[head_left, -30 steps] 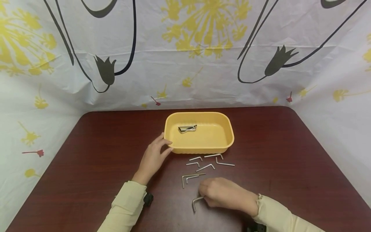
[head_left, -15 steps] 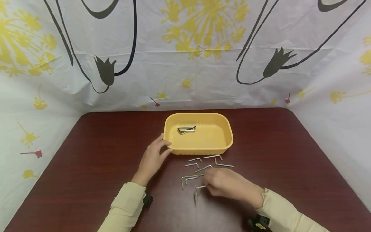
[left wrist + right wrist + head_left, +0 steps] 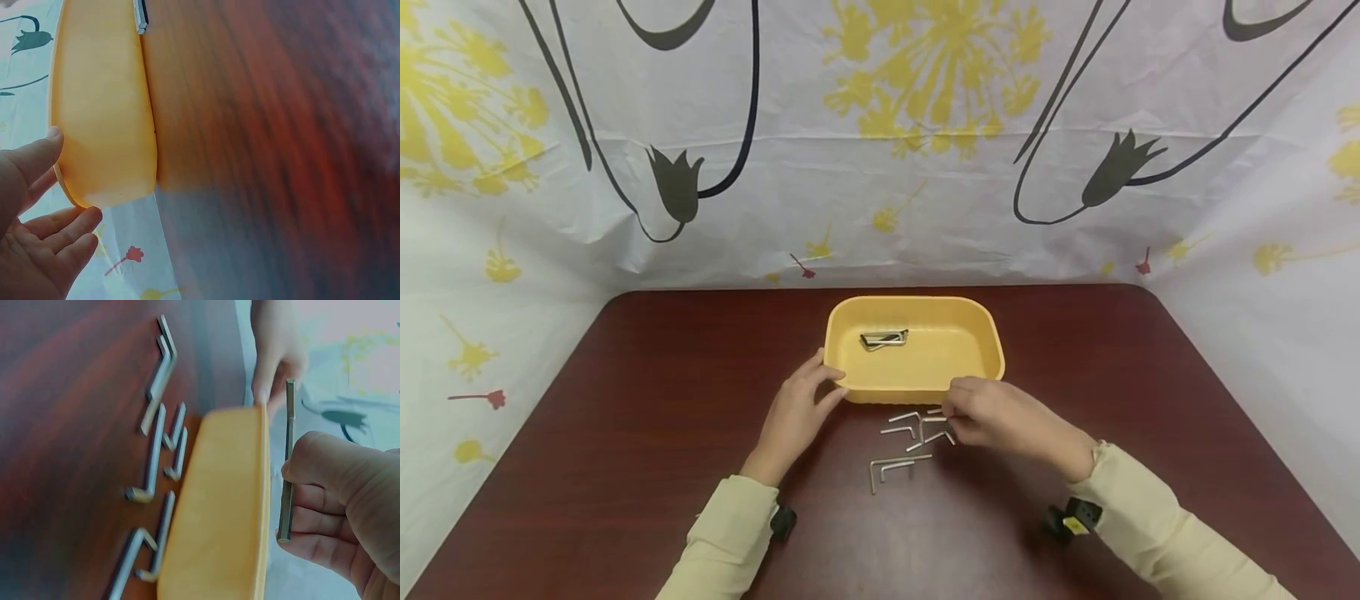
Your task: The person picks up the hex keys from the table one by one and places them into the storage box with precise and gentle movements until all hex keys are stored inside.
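My right hand (image 3: 992,412) pinches an L-shaped hex key (image 3: 287,487) between thumb and fingers, just off the front wall of a yellow plastic tray (image 3: 917,392). At the tray's front left corner, my left hand (image 3: 793,421) holds the rim, thumb in front and fingers along the end, as the left wrist view shows. Several silver hex keys of different sizes lie on the table before the tray, among them a larger long one (image 3: 895,461) and a small one (image 3: 897,431). Some are partly hidden by my right hand. Inside the tray lie a few hex keys (image 3: 883,338) together.
A dark reddish-brown table (image 3: 700,350) with rounded far corners carries everything. Behind and at both sides hangs a white cloth (image 3: 880,183) printed with yellow and grey flowers. A black wrist camera (image 3: 1075,517) sits at my right sleeve.
My right hand has lifted the hex key from the near part of the table and carried it away from me toward the tray. My left hand has stayed at the tray's corner.
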The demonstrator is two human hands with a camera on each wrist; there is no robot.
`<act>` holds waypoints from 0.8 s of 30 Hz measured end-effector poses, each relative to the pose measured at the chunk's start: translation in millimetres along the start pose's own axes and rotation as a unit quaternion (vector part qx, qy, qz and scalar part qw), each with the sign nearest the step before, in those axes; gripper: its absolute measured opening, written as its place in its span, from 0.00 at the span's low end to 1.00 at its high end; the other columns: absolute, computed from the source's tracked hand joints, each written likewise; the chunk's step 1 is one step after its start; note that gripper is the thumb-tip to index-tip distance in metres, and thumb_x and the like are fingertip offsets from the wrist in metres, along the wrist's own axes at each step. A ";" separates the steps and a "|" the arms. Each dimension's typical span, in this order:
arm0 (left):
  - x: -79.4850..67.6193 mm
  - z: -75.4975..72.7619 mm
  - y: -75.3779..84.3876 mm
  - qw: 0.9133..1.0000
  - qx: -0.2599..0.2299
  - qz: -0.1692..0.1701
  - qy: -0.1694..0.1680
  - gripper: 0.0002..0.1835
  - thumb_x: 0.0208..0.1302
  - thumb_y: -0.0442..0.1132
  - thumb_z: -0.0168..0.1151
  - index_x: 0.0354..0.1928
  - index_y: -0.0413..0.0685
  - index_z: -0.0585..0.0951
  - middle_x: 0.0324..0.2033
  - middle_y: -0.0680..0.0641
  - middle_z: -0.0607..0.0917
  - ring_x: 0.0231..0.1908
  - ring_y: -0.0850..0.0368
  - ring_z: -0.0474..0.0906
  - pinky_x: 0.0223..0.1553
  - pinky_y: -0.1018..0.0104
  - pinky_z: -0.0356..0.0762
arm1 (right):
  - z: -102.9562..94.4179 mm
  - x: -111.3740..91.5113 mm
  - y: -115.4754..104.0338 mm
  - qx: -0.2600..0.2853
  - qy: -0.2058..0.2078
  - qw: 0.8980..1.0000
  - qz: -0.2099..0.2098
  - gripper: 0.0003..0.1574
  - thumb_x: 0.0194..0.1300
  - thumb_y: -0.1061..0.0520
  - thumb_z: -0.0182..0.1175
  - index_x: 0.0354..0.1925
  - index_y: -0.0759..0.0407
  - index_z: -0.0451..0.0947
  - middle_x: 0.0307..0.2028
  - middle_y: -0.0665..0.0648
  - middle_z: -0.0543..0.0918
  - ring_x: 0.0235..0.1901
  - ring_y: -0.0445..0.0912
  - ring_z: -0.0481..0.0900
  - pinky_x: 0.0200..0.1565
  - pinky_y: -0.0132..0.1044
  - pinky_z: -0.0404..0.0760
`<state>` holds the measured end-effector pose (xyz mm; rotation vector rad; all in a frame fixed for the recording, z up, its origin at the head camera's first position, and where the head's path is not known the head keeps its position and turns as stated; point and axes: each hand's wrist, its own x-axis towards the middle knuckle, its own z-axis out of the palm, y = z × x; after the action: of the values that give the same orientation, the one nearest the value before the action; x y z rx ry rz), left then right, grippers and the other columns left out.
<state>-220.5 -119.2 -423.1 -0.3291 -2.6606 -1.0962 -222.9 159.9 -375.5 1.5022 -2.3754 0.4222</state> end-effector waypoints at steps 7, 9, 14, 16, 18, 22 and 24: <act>-2.1 1.8 2.5 1.000 0.002 0.011 0.008 0.11 0.55 0.38 0.68 0.42 0.46 0.83 0.61 0.40 0.70 0.60 0.47 0.67 0.55 0.52 0.70 | -9.9 4.8 25.1 0.009 -0.012 1.000 0.026 0.16 0.40 0.72 0.59 0.21 0.53 0.69 0.22 0.45 0.68 0.24 0.35 0.64 0.25 0.26 0.67; -2.1 1.9 3.2 1.000 0.003 0.011 0.011 0.11 0.55 0.38 0.68 0.41 0.47 0.83 0.61 0.40 0.70 0.60 0.47 0.67 0.55 0.52 0.70 | -12.4 7.4 30.8 0.010 -0.016 0.999 0.029 0.16 0.41 0.72 0.60 0.22 0.53 0.70 0.22 0.46 0.68 0.24 0.35 0.64 0.25 0.27 0.67; -3.0 1.5 2.9 1.000 0.004 0.008 0.011 0.11 0.55 0.38 0.68 0.42 0.47 0.83 0.61 0.40 0.70 0.60 0.46 0.67 0.55 0.52 0.69 | -15.1 16.4 41.6 0.006 -0.029 0.999 0.040 0.15 0.41 0.72 0.61 0.22 0.54 0.70 0.22 0.47 0.68 0.24 0.37 0.64 0.25 0.29 0.67; -2.8 2.1 1.9 1.000 0.007 0.009 0.009 0.11 0.55 0.38 0.68 0.42 0.47 0.83 0.61 0.40 0.70 0.60 0.46 0.67 0.56 0.51 0.69 | -16.1 20.4 45.1 0.005 -0.036 0.998 0.048 0.15 0.41 0.73 0.60 0.22 0.55 0.70 0.22 0.48 0.67 0.24 0.37 0.63 0.25 0.29 0.66; -2.6 2.8 1.1 1.000 0.013 0.010 0.007 0.12 0.55 0.39 0.68 0.42 0.47 0.83 0.61 0.41 0.71 0.60 0.46 0.67 0.56 0.51 0.68 | -16.6 24.5 48.6 0.006 -0.043 0.997 0.058 0.14 0.42 0.72 0.60 0.22 0.55 0.70 0.22 0.48 0.67 0.24 0.38 0.63 0.25 0.29 0.66; -2.8 3.1 1.2 1.000 0.022 0.009 0.001 0.12 0.56 0.40 0.67 0.42 0.48 0.83 0.62 0.42 0.70 0.60 0.47 0.67 0.57 0.51 0.68 | -17.3 32.0 55.5 0.015 -0.049 0.997 0.062 0.13 0.44 0.73 0.59 0.23 0.56 0.71 0.22 0.48 0.68 0.24 0.38 0.63 0.25 0.30 0.66; -3.7 2.8 2.2 1.000 0.024 0.008 0.000 0.12 0.56 0.41 0.67 0.42 0.48 0.83 0.62 0.42 0.70 0.60 0.47 0.67 0.57 0.51 0.68 | -16.9 35.9 59.4 0.019 -0.049 0.997 0.057 0.12 0.45 0.73 0.59 0.24 0.57 0.72 0.22 0.49 0.69 0.24 0.38 0.64 0.25 0.31 0.67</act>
<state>-216.8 -116.1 -424.7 -0.3395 -2.6741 -1.0262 -289.9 161.6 -350.8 1.4402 -2.5518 0.4306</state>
